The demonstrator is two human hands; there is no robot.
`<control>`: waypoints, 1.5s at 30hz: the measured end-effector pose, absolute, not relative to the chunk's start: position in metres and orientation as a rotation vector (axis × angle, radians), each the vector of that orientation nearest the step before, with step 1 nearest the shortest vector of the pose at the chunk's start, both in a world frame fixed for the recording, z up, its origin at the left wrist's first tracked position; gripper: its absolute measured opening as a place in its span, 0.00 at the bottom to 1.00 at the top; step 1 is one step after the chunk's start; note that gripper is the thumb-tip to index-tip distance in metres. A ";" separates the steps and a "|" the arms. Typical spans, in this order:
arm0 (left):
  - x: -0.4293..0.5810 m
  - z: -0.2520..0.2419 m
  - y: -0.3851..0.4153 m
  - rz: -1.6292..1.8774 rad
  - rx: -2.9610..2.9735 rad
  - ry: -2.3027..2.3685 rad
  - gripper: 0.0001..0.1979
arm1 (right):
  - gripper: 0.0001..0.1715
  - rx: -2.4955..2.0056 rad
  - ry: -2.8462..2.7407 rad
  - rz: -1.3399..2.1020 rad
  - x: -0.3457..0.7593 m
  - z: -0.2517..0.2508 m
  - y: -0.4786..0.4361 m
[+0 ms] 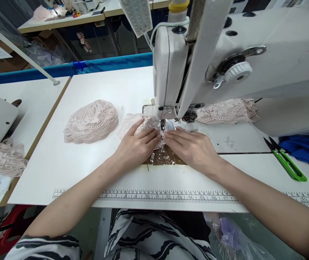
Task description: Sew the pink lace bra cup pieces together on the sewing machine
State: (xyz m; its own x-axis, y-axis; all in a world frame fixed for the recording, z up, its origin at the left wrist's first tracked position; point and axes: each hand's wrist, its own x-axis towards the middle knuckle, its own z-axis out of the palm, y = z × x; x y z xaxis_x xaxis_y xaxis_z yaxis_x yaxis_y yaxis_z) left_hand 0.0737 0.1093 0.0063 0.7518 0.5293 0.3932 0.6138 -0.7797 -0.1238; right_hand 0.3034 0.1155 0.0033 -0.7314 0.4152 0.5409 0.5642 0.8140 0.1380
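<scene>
A piece of pale pink lace (pixel 132 122) lies under the presser foot (pixel 163 125) of a white sewing machine (pixel 224 61). My left hand (pixel 136 144) lies flat on the lace, fingers stretched toward the needle. My right hand (pixel 190 146) rests flat beside it on the right, its fingertips touching the lace edge just in front of the foot. Both hands press the fabric down on the table.
A stack of pink lace pieces (pixel 92 122) sits to the left on the white table (pixel 62 159). More lace (pixel 227 111) lies behind the machine. Green-handled snips (pixel 286 160) lie at right beside blue cloth (pixel 303 146). A printed ruler (pixel 165 196) runs along the front edge.
</scene>
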 end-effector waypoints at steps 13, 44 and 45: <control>0.072 0.004 0.112 -0.512 -2.674 -0.872 0.15 | 0.14 -0.803 -2.479 -0.423 0.302 -0.001 0.118; 0.077 0.006 0.107 -0.527 -2.686 -0.952 0.15 | 0.18 -0.907 -2.546 -0.392 0.303 -0.001 0.119; 0.078 0.006 0.106 -0.533 -2.689 -0.959 0.15 | 0.18 -0.909 -2.549 -0.388 0.303 -0.001 0.119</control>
State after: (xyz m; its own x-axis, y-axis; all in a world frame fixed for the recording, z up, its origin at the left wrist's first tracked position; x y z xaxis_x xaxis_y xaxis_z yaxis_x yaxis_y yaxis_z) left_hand 0.0777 0.1058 0.0057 0.7185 0.5599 0.4126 0.6461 -0.7569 -0.0980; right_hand 0.3032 0.1188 -0.0013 -0.7057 0.5386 0.4602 0.6511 0.7492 0.1216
